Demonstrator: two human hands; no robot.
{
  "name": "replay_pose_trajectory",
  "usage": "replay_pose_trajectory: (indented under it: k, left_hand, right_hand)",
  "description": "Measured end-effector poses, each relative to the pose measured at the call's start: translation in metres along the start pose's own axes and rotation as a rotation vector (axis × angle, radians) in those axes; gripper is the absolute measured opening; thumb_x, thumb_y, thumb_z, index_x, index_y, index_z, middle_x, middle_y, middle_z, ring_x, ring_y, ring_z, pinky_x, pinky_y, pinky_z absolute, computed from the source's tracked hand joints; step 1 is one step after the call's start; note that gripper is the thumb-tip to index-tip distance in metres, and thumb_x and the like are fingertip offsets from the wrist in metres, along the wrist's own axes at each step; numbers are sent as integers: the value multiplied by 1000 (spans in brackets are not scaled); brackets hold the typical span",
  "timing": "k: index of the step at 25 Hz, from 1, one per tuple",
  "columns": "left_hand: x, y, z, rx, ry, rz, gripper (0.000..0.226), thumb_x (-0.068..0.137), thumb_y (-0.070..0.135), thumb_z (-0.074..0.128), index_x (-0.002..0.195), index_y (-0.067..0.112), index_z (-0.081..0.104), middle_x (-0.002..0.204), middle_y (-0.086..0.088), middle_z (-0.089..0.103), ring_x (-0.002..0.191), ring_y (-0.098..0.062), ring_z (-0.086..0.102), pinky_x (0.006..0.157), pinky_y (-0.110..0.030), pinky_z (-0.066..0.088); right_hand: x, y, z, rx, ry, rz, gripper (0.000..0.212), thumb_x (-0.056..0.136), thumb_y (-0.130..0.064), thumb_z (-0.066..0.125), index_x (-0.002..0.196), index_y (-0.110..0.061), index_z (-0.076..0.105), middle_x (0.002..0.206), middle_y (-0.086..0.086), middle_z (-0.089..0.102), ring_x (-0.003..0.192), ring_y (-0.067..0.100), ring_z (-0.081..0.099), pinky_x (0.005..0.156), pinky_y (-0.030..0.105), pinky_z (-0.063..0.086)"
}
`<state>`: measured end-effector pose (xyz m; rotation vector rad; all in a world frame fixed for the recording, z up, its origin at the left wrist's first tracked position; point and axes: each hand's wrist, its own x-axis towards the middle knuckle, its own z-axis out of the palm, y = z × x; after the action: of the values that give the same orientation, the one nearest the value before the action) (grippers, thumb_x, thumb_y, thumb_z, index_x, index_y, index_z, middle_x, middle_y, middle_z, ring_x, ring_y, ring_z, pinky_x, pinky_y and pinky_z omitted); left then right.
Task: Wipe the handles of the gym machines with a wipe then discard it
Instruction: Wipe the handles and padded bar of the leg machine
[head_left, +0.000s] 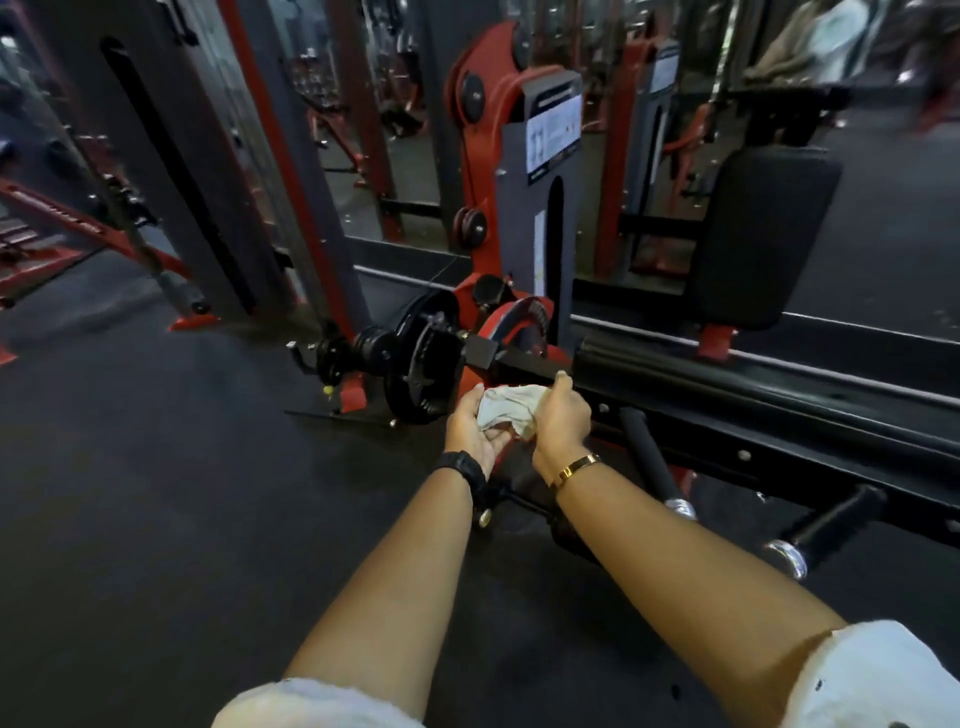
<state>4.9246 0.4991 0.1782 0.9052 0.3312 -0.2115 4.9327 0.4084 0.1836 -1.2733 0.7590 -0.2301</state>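
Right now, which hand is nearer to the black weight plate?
Left. The left hand sits just right of the black weight plate, holding the wipe; the right hand grips the wipe's far side, farther from the plate.

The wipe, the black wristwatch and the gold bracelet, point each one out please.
wipe (506, 408): head view, on its crumpled white middle.
black wristwatch (464, 464): head view, on the strap around the left wrist.
gold bracelet (575, 469): head view, on the band across the right wrist.

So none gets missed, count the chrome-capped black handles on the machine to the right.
2. The first handle sits just beside the right hand; the second handle lies farther right, near the picture's edge. Others may be hidden.
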Motion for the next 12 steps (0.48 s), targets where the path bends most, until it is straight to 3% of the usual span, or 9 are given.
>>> replay_pose_trajectory:
  k: [3, 5, 7, 10, 12]
  left_hand:
    - [30, -9, 24, 6, -84, -102, 38, 95, 25, 50, 125, 1, 54, 110, -17, 62, 90, -23, 63, 80, -33, 54]
    - [50, -13, 34, 13, -138, -156, 38, 95, 22, 50, 126, 1, 53, 111, -18, 61, 89, -24, 63, 78, -33, 54]
    - [70, -12, 41, 48, -220, -218, 35, 96, 21, 48, 123, 0, 54, 108, -19, 61, 85, -25, 63, 77, -35, 54]
    - [92, -13, 51, 210, -360, -299, 27, 95, 21, 49, 104, -1, 61, 98, -18, 64, 82, -26, 64, 81, -39, 52]
    - [100, -12, 60, 295, -446, -364, 22, 95, 19, 49, 94, 3, 64, 94, -16, 65, 83, -26, 64, 82, -41, 52]
  right_hand:
    - [24, -12, -6, 89, 78, 4, 29, 86, -35, 43, 92, -13, 62, 98, 10, 65, 88, 25, 63, 83, 41, 53]
    - [35, -16, -11, 101, 50, 20, 27, 85, -24, 46, 102, -10, 60, 103, 14, 65, 89, 27, 64, 74, 37, 55]
    - [40, -20, -12, 80, 67, 10, 28, 85, -15, 48, 110, -7, 58, 106, 16, 64, 92, 29, 64, 68, 34, 54]
    - [39, -22, -14, 158, 189, 0, 28, 84, -4, 49, 112, -7, 55, 105, 16, 63, 93, 28, 64, 74, 36, 55]
    - [34, -19, -16, 227, 264, -25, 32, 84, 2, 50, 115, -1, 54, 107, 22, 63, 90, 31, 64, 67, 35, 53]
